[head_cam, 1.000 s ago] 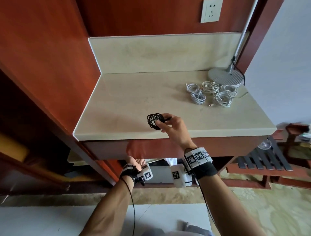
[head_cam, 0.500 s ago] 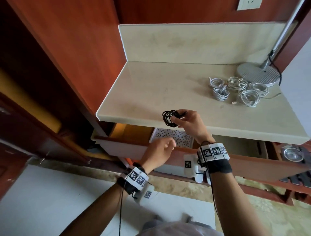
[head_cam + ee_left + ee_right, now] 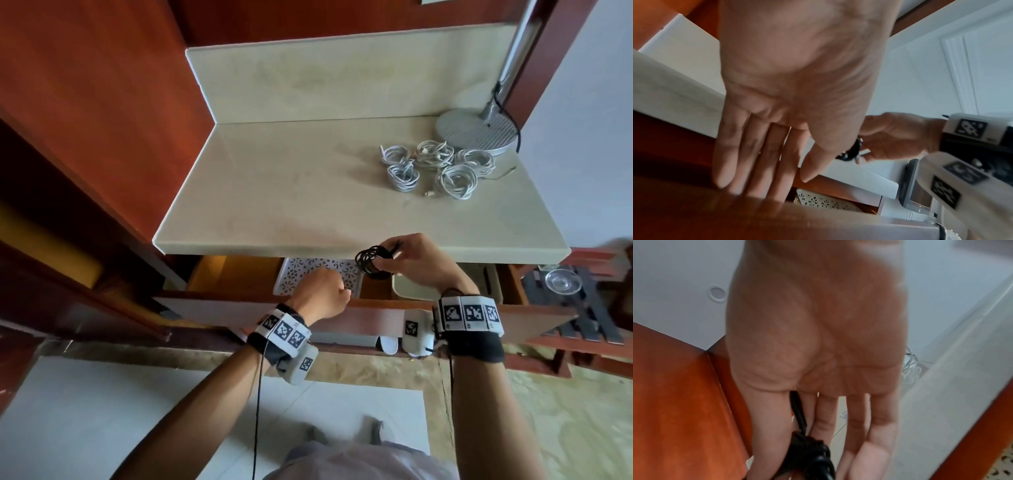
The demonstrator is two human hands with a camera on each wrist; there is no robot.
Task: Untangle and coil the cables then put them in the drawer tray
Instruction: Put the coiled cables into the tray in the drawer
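From the head view, the right hand (image 3: pixel 419 262) pinches a small black cable coil (image 3: pixel 373 263) at the near edge of the worktop (image 3: pixel 291 192), just above the open drawer (image 3: pixel 342 308). The left hand (image 3: pixel 320 294) rests on the drawer front with fingers curled over its top edge, above the white patterned tray (image 3: pixel 291 274) inside. Several white cable coils (image 3: pixel 438 168) lie at the far right of the worktop beside a lamp base (image 3: pixel 476 132).

In the left wrist view, the left hand's fingers (image 3: pixel 756 155) lie fairly straight against the drawer front, with the tray (image 3: pixel 822 203) showing beyond.

In the right wrist view, thumb and fingers (image 3: pixel 869 431) pinch the black coil (image 3: pixel 813 456).

The coil looks light and springy, so it will likely loosen if let go carelessly. It is best gripped across all its loops at once.
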